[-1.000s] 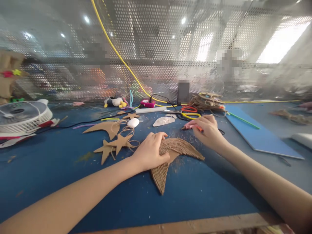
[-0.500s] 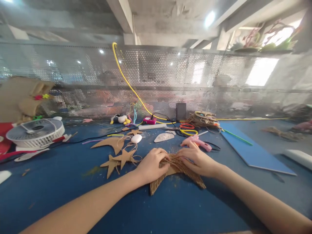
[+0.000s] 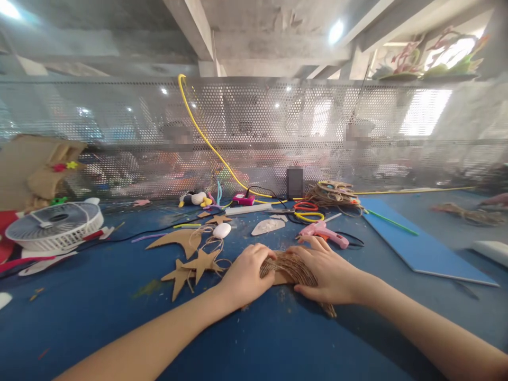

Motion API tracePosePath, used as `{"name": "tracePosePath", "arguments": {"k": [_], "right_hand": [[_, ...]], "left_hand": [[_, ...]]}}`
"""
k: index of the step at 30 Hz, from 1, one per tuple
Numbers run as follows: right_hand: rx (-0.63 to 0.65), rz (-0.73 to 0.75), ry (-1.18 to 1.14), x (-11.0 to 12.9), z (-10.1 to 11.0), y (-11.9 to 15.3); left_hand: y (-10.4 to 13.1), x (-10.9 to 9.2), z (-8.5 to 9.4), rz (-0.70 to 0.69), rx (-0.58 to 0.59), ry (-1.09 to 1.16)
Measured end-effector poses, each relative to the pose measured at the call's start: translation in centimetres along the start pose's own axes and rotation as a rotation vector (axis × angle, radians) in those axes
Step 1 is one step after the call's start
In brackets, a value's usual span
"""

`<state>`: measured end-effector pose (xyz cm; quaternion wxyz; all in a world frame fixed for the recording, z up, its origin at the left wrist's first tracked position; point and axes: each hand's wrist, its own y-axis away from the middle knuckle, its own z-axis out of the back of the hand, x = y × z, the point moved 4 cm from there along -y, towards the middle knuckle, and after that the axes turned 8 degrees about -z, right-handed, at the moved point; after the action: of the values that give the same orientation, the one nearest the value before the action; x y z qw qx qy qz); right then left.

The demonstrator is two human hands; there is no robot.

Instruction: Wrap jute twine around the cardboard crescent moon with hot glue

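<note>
Looks like a hold-and-press step to me, with the left hand point(image 3: 250, 272) pinching one side of the twine-covered curved piece point(image 3: 289, 263) on the blue desk point(image 3: 238, 344) and the right hand point(image 3: 329, 271) clasping the other, so the next move calls for even pressure.

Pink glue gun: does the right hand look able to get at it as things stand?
Probably yes: the pink glue gun lies just beyond the right hand, with nothing visible between, though that hand would have to leave the twine-covered piece.
</note>
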<state>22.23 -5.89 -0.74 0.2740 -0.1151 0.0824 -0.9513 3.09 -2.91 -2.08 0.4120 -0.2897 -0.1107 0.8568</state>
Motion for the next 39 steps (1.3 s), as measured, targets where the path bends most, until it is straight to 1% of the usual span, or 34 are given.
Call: {"name": "tracePosePath", "arguments": {"k": [5, 9, 16, 20, 26, 34, 39], "right_hand": [[-0.038, -0.003, -0.009, 0.29, 0.05, -0.08], [-0.073, 0.037, -0.043, 0.35, 0.23, -0.07], [-0.159, 0.145, -0.044, 0.22, 0.42, -0.15], [-0.185, 0.164, -0.030, -0.03, 0.26, -0.19], [-0.273, 0.180, 0.007, -0.54, 0.30, -0.10], [-0.262, 0.237, -0.009, -0.22, 0.73, -0.10], [-0.212, 0.310, -0.058, -0.11, 0.78, -0.05]], "left_hand": [[-0.06, -0.20, 0.27, -0.004, -0.025, -0.077], [0.02, -0.41, 0.31, -0.015, -0.006, -0.113], [0.23, -0.64, 0.19, -0.049, 0.005, -0.045], [0.27, -0.53, 0.11, -0.054, 0.003, -0.039], [0.23, -0.15, -0.08, -0.071, -0.008, -0.041], [-0.02, -0.03, -0.28, -0.072, -0.003, -0.010], [-0.13, 0.00, -0.34, -0.060, 0.010, -0.019]]}}
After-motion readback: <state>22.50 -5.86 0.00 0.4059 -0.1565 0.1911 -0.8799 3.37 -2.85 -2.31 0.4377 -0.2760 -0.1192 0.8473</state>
